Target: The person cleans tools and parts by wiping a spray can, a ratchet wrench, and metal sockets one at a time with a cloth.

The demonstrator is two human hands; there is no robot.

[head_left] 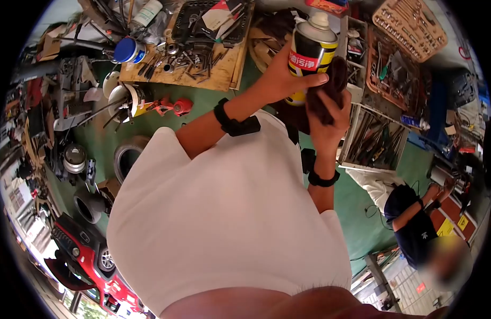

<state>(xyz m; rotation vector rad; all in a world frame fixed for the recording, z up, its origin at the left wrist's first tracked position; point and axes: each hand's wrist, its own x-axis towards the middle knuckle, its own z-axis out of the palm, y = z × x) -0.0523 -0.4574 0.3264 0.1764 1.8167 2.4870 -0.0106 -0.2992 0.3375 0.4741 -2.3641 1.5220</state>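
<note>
My left hand (281, 80) is wrapped round a yellow and black spray can (315, 50) with a red label and a pale cap. The can stands nearly upright in front of my chest, its lower part partly behind my thumb. My right hand (330, 119) is closed on a dark brown cloth (336, 80), which lies against the can's right side. Some of the cloth is hidden behind my right fingers.
A wooden bench (219, 77) with sockets and loose tools lies ahead to the left, beside a blue-lidded tub (129, 50). To the right are a tool drawer (376, 138) and socket cases (410, 26). Another person (410, 218) works at lower right; a red car (91, 260) stands left.
</note>
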